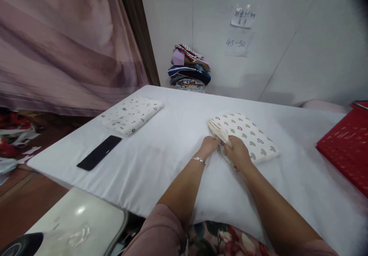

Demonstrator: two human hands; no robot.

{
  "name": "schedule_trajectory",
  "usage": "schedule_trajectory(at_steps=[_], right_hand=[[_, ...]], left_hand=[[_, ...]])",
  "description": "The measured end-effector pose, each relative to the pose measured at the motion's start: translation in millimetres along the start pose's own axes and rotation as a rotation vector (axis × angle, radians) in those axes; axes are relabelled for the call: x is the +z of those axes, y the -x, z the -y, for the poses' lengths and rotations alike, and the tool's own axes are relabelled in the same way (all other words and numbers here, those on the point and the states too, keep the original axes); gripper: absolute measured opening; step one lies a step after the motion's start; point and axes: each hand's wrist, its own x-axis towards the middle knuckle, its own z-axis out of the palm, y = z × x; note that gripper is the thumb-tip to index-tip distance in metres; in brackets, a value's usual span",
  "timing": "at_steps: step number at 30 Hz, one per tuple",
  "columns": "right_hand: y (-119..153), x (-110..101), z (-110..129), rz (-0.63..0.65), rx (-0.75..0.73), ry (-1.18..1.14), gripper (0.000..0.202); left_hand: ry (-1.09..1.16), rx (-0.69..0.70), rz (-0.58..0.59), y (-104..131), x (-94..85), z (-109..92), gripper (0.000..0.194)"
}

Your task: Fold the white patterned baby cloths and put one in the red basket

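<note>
A folded cream cloth (244,131) with grey and red motifs lies on the white-covered table (172,148), right of the middle. Its left edge shows close parallel lines, either stacked layers or ribbing; I cannot tell which. My left hand (210,145), with a silvery bracelet at the wrist, pinches the cloth at its near left edge. Just beside it, my right hand (238,151) grips the same edge, thumb on top and fingers partly hidden. The cloth's far right part rests on the table.
Another folded white printed cloth (133,114) lies at the table's left, with a black phone-like slab (99,153) nearer me. A red basket (347,144) stands at the right edge. Behind the table is a pile of folded fabrics (189,70). A pale stool (77,217) is at lower left.
</note>
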Motion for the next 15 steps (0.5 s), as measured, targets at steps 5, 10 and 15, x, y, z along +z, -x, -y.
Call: schedule_trajectory(at_steps=[5,10,15], right_hand=[[0.1,0.8,-0.7,-0.009,-0.012,-0.001,0.021],[0.2,0.5,-0.8,0.001,-0.025,-0.005,0.024],[0.9,-2.2,2.3,0.008,-0.027,0.002,0.027]], left_hand=[[-0.011,-0.006,-0.027,-2.5,3.6,-3.5,0.017],[0.064,-0.029,-0.017,-4.0,5.8,-4.9,0.017],[0.208,-0.054,0.009,-4.3,5.8,-4.6,0.017]])
